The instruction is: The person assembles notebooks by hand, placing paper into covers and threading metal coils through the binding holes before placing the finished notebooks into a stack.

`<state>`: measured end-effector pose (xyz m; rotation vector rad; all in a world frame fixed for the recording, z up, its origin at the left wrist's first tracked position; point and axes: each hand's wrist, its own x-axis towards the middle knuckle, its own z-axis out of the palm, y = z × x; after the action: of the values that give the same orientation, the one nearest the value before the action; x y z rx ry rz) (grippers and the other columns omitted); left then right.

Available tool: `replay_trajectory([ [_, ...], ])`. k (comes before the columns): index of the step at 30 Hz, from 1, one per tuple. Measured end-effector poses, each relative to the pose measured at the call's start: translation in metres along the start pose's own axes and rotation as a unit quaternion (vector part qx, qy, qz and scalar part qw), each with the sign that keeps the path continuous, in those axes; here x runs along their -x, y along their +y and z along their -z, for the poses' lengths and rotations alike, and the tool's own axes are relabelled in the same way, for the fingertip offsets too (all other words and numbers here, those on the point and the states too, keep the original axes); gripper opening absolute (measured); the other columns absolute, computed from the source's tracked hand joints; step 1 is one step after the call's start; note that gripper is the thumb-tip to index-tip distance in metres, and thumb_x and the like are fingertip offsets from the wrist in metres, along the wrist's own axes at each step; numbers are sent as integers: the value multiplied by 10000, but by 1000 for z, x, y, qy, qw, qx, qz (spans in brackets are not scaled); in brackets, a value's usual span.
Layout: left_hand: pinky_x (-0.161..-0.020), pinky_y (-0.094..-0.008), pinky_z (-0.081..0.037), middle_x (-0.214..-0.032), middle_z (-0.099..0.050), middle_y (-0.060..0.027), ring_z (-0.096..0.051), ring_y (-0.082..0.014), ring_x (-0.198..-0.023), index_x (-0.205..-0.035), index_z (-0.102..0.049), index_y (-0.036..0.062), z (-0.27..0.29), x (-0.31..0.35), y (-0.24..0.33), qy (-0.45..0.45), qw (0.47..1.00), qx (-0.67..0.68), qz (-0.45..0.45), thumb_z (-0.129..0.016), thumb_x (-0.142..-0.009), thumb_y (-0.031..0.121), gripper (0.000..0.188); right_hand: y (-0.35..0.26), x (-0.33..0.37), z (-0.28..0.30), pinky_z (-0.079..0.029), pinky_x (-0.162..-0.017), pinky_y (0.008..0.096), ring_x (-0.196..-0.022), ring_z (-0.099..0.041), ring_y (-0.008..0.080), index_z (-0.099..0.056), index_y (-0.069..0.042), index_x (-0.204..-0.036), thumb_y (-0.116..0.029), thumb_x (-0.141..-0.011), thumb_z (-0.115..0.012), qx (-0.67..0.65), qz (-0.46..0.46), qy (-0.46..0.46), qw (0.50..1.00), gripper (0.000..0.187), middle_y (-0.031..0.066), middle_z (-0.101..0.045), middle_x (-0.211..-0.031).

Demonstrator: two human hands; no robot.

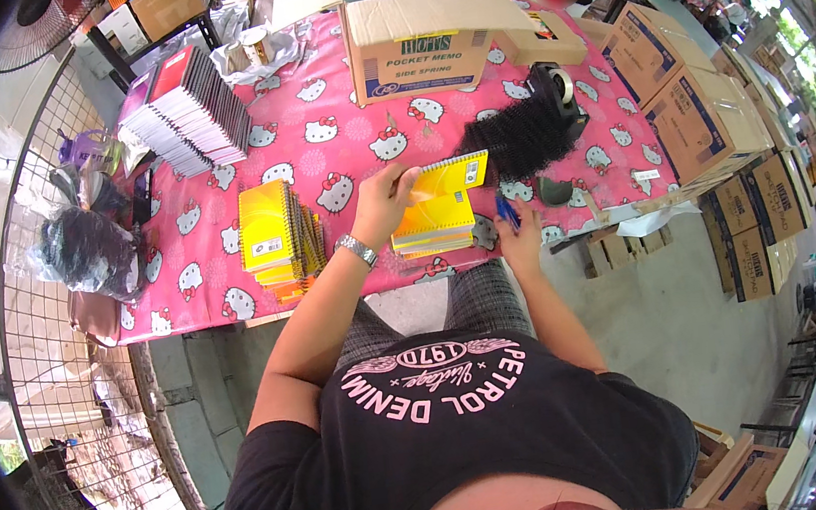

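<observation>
My left hand (pixel 390 200), a metal watch on its wrist, is closed on the upper left of a yellow spiral notebook (pixel 454 175), which is lifted at a tilt. Beneath it sits a stack of yellow notebooks (pixel 432 220) near the table's front edge. My right hand (pixel 523 236) is closed around a small blue tool (pixel 507 209), too small to name surely, just right of that stack. A second pile of yellow spiral notebooks (pixel 268 233) stands to the left of my left forearm. Beyond my right hand lies a heap of black spiral binding wires (pixel 514 143).
A pink patterned cloth (pixel 346 151) covers the table. An open carton (pixel 426 56) stands at the back, with a black tape dispenser (pixel 556 97) right of it. Tall notebook stacks (pixel 191 114) rise at the back left; cartons (pixel 700 121) line the right.
</observation>
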<state>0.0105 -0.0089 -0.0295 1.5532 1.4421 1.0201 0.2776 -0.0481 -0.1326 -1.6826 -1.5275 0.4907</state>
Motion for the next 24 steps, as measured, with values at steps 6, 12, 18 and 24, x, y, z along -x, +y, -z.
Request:
replay_trajectory([
  [6, -600, -300, -542, -762, -661, -138, -678, -175, -654, -1024, -651, -18, -9, 2, -15, 83, 984, 14, -159, -664, -897, 129, 194, -105, 13, 21, -380, -999, 445, -1132, -486, 346, -464, -15, -1362, -230, -831, -684, -132, 197, 45, 970, 613, 183, -491, -1264],
  [12, -621, -285, -546, -802, -680, -131, -690, -171, -672, -1018, -656, -21, -11, 3, -20, 64, 992, 58, -92, -642, -855, 27, 170, -137, 17, 11, -400, -976, 471, -1125, -515, 357, -501, -33, -1347, -230, -780, -715, -26, 288, -68, 955, 637, 178, -550, -1211],
  [18, -637, -275, -547, -830, -683, -127, -695, -168, -695, -1028, -664, -12, -13, 5, -21, 97, 985, 41, -136, -646, -833, 2, 196, -138, 10, 17, -469, -902, 423, -1079, -578, 285, -515, -32, -1345, -184, -842, -672, -191, 123, -233, 945, 548, 160, -591, -1183],
  [24, -655, -280, -562, -886, -686, -114, -683, -154, -763, -1067, -661, -6, 13, 26, -16, 198, 970, -32, -140, -632, -866, -2, 203, -128, 5, 17, -495, -887, 369, -1078, -583, 221, -501, -34, -1344, -125, -879, -644, -466, -62, -288, 834, 494, 148, -577, -1236],
])
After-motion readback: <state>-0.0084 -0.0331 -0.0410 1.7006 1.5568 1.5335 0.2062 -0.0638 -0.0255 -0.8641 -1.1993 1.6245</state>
